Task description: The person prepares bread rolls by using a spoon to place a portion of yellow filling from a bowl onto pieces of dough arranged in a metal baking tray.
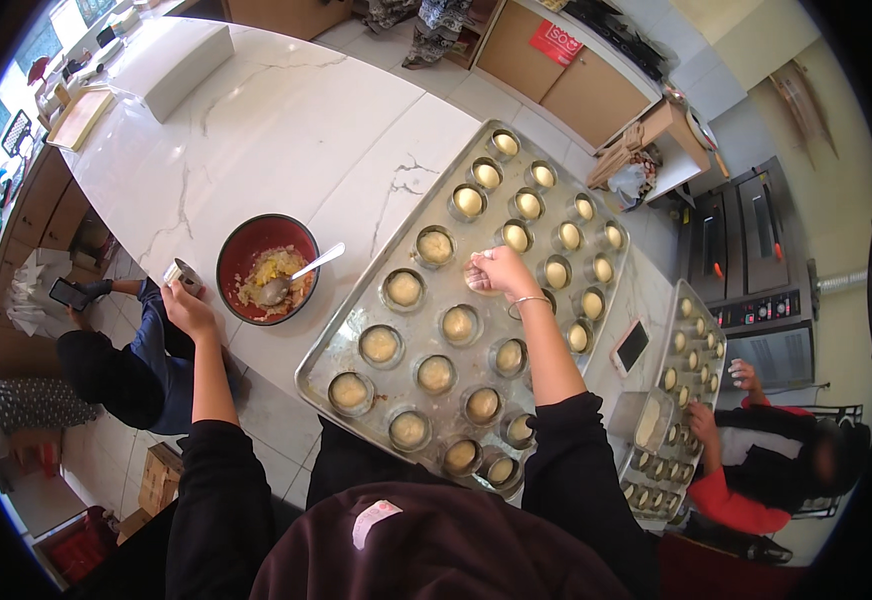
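Observation:
My left hand point(191, 312) is closed around a small round metal ring mould point(185, 272) beside the red bowl. That bowl point(234, 246) holds a pale, crumbly filling with yellow bits point(278, 263), and a metal spoon point(318, 262) rests in it. My right hand point(502, 271) is over the large metal baking tray point(376, 300), fingers bunched together at one of its moulds; what they hold, if anything, is hidden. Several metal ring moulds stand in rows on the tray. Smooth dough balls point(468, 203) sit in the far ones, flatter, rougher dough point(435, 374) in the near ones.
A phone point(632, 346) lies right of the tray. Past it, a co-worker point(766, 450) reaches over a second tray point(684, 310) of moulds and a container point(646, 420). Another person point(146, 370) is low at the left. A white box point(171, 70) stands at the far left.

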A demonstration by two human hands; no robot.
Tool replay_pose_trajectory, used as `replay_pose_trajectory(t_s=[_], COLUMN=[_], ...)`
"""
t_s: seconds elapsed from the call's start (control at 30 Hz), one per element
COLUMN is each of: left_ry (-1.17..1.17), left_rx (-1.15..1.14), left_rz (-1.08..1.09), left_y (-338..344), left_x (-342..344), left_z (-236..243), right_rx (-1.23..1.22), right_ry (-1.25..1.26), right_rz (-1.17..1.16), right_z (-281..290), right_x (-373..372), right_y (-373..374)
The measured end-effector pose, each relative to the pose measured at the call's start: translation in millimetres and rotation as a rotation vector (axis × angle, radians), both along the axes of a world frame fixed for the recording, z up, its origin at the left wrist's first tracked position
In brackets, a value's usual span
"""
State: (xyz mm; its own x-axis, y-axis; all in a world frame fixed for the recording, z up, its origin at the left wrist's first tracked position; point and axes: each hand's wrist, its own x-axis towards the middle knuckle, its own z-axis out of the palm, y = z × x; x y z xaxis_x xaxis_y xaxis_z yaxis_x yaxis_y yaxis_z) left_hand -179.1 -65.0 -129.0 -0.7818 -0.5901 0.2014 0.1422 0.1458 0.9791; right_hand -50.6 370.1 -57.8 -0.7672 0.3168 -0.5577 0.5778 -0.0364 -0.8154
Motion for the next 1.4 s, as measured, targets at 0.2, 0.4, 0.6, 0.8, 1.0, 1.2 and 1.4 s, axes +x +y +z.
replay_pose_trajectory(t_s=[0.2,0.4,0.6,0.8,1.0,1.2,1.4], left_ry=[-0.009,-0.012,-0.023,-0.022,-0.027,-0.004,0.03], left_rx=[-0.018,-0.018,-0.067,-0.126,-0.132,-0.227,-0.16], left_rz=[0.009,0.012,-0.005,-0.002,-0.023,-0.052,-0.097], left_y=[-5.0,4.5,2.3,-8.8,1.3,-6.3,-7.7], left_x=[1.2,3.4,1.1,-2.6,3.8,3.2,2.9], left_z=[-2.6,7.2,3.9,-9.2,0.5,-15.0,-17.5], right_rx=[0.077,-0.02,0.008,0.048,0.039,1.09,1.412], right_ry=[0.13,0.146,0.109,0.041,0.03,0.158,-0.41], right_rz=[-0.094,-0.161,-0.212,-0.174,-0.185,0.044,0.179], right_z=[-12.1,-18.1,-16.5,-8.7,9.0,28.2,33.1], right_x=[-1.6,1.9,9.1,14.3,27.0,68.4,76.1], right_y=[8.2,20.4,23.2,20.9,9.4,14.7,-43.5])
